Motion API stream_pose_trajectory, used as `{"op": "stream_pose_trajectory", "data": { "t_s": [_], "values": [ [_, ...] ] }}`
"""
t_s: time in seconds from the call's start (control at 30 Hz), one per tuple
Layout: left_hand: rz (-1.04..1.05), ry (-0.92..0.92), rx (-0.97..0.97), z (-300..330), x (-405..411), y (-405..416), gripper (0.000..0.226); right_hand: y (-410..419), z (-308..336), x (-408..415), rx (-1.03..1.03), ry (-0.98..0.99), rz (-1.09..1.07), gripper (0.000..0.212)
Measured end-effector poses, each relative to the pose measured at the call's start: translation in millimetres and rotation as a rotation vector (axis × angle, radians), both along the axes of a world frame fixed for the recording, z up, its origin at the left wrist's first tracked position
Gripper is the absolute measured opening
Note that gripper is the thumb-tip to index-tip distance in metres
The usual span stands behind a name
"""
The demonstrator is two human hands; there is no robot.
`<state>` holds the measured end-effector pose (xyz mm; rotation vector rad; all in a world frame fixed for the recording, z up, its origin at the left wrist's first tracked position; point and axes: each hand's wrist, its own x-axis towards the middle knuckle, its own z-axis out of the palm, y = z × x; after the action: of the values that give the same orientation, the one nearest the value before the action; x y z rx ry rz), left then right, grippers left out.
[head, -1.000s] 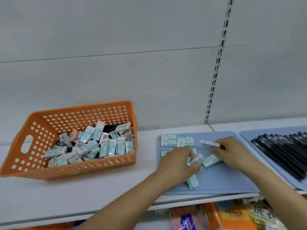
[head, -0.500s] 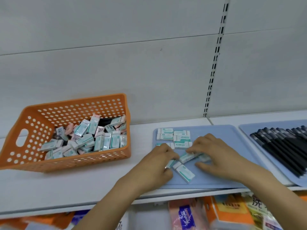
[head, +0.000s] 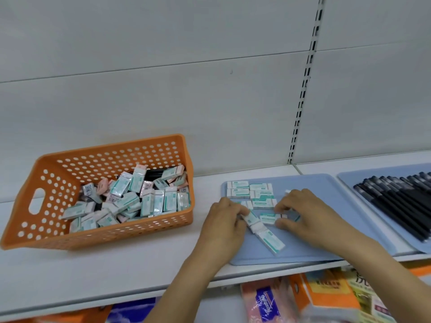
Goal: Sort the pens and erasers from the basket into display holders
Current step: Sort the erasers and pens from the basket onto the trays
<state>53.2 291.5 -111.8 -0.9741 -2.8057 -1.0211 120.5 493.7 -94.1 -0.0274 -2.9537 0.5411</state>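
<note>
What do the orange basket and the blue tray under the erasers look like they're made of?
Orange basket: looks like moulded plastic, semi-matte, judging by its uniform colour, punched round holes and cut-out handle. Blue tray: probably plastic too, though a soft mat is possible; it is thin and matte with rounded corners and a slight raised edge. Erasers: white blocks in printed sleeves, seemingly under glossy film.

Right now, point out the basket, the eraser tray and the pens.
basket (head: 149, 236): head view, front wall.
eraser tray (head: 326, 243): head view, bare patch near its front right.
pens (head: 401, 201): head view, middle of the black row.
</note>
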Motion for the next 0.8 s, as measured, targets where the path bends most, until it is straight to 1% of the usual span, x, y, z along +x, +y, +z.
{"op": "stream_pose_trajectory", "data": {
  "t_s": [0.07,0.1,0.13,0.2,0.23,0.3,0.33,0.4,0.47,0.53,0.6,0.67,0.7,0.8],
  "values": [
    [-0.083,0.271,-0.094,-4.7,4.0,-9.6,0.042,-5.6,3.6,6.7,-0.003,0.039,-0.014,0.026],
    [-0.157,0.333,-0.133,-6.0,3.4,-12.1,0.049,-9.9,5.9,10.2,0.022,0.023,-0.02,0.031],
    [-0.236,0.321,-0.158,-7.6,-0.5,-13.6,0.053,-15.1,8.1,13.0,0.063,-0.014,-0.024,0.037],
    [-0.316,0.288,-0.189,-8.7,-9.6,-12.9,0.049,-26.9,11.4,16.9,0.153,-0.087,-0.025,0.048],
    [-0.312,0.317,-0.195,-8.3,-11.8,-11.0,0.042,-31.9,12.2,18.3,0.193,-0.109,-0.03,0.048],
    [-0.246,0.425,-0.229,-8.1,-13.1,-9.0,0.029,-37.2,14.5,21.3,0.244,-0.124,-0.049,0.04],
    [-0.217,0.432,-0.243,-7.0,-10.9,-9.6,0.027,-37.4,16.6,23.4,0.259,-0.135,-0.06,0.034],
    [-0.147,0.381,-0.232,-10.0,-10.0,-12.7,0.029,-35.0,20.0,28.1,0.261,-0.171,-0.073,0.026],
    [-0.077,0.256,-0.124,-12.0,-14.3,-15.5,0.028,-34.6,19.6,30.1,0.211,-0.195,-0.066,0.024],
    [-0.027,0.148,-0.009,-12.4,-20.8,-13.7,0.024,-41.7,15.6,26.8,0.123,-0.171,-0.046,0.024],
    [0.008,0.058,0.035,-12.9,-25.1,-11.2,0.019,-50.5,9.2,19.8,0.064,-0.12,-0.032,0.027],
    [0.032,0.041,0.062,-14.6,-26.0,-11.3,0.015,-52.8,2.4,12.4,0.066,-0.066,-0.028,0.035],
    [0.033,0.044,0.072,-14.3,-25.0,-12.4,0.017,-50.4,-0.1,9.7,0.077,-0.039,-0.029,0.042],
    [-0.049,0.048,0.016,-9.4,-25.8,-9.9,0.042,-34.5,-5.7,3.9,0.098,0.01,-0.05,0.071]
  ]
}}
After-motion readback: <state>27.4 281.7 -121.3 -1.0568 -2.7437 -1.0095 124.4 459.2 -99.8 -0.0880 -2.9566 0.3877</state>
